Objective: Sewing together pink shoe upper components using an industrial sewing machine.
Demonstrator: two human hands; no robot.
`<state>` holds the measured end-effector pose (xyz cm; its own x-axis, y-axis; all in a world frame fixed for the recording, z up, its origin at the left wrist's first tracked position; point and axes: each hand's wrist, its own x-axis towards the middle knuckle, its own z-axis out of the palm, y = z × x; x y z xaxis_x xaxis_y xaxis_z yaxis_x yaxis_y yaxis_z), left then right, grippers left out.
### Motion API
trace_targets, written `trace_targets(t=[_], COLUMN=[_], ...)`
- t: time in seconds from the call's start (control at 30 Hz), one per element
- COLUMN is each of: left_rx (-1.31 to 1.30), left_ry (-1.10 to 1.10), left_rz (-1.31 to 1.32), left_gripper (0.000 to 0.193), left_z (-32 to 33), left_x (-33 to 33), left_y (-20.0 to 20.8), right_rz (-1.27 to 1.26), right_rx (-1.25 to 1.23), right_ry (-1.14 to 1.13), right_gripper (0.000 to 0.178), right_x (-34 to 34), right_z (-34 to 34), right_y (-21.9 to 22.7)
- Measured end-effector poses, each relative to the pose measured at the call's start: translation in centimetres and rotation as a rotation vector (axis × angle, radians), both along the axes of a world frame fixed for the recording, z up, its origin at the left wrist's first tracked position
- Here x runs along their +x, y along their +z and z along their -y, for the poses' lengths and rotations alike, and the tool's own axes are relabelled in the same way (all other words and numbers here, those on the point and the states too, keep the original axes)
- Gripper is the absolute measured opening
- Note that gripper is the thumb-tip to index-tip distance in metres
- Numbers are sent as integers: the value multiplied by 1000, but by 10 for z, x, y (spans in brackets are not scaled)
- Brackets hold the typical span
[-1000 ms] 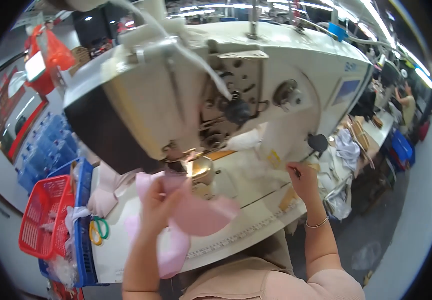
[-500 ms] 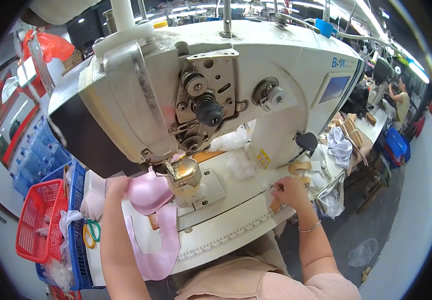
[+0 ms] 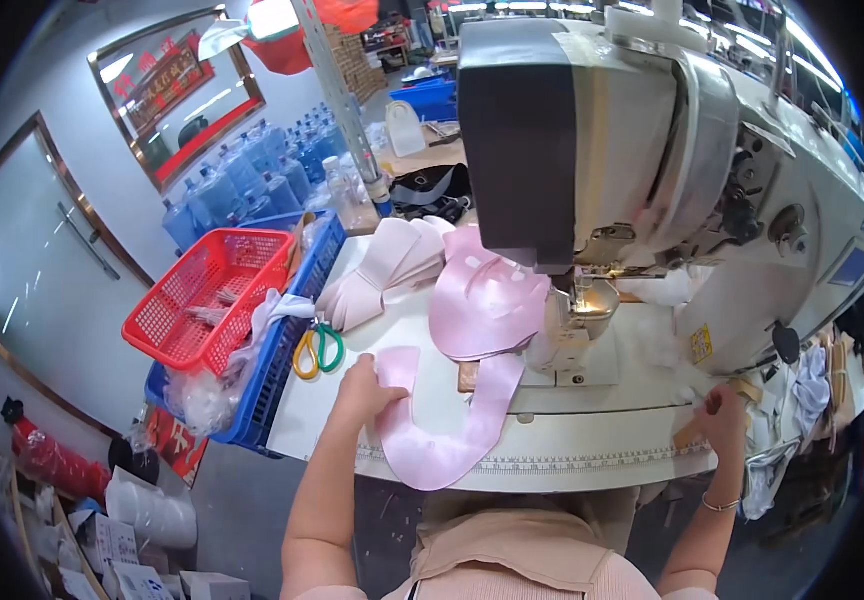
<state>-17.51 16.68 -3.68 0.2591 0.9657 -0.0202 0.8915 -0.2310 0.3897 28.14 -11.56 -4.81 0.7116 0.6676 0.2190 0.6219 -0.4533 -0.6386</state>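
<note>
A U-shaped pink satin fabric piece (image 3: 442, 450) lies on the machine table, its lower curve over the front edge. At its left end my left hand (image 3: 360, 395) is closed on the fabric edge, thumb on top. A stack of rounded pink fabric pieces (image 3: 487, 305) rests just left of the sewing machine's needle area (image 3: 587, 300). My right hand (image 3: 722, 418) is far to the right at the table's front edge, fingers curled beside a tan strip (image 3: 690, 434); what they hold, if anything, is hidden.
Yellow- and green-handled scissors (image 3: 319, 350) lie left of the fabric. Pale fabric pieces (image 3: 392, 265) are fanned out behind them. A red basket (image 3: 210, 340) sits on a blue crate (image 3: 270, 375) at the table's left edge. The white machine head (image 3: 642, 150) overhangs the right side.
The view has swung left, bringing the baskets and scissors into fuller sight. My left hand has come back from beside the pink stack to the U-shaped piece's left end. My right hand stays near the tan strip.
</note>
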Motion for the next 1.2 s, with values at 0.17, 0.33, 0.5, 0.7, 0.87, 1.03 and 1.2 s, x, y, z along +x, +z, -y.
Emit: trace_targets(t=[0.17, 0.33, 0.5, 0.7, 0.87, 1.03, 1.2], left_rx=[-401, -767, -780, -824, -681, -523, -586], left_ry=[-74, -254, -372, -461, -497, -520, -336], left_rz=[717, 1379, 1467, 1525, 1377, 1319, 1407], left_gripper=[30, 24, 28, 29, 30, 25, 18], left_z=[22, 88, 125, 147, 143, 135, 117], left_x=[6, 70, 100, 103, 106, 111, 119], left_y=[18, 74, 66, 56, 52, 46, 38], right_rz=[-27, -509, -579, -672, -516, -434, -618], right_rx=[83, 423, 443, 380, 336, 302, 297], right_ry=[-45, 420, 847, 743, 658, 655, 696], right_gripper=[9, 6, 11, 15, 16, 16, 43], right_x=[-19, -101, -173, -183, -187, -186, -174], right_z=[-6, -35, -63, -67, -67, -70, -74], right_y=[31, 63, 95, 91, 91, 88, 74])
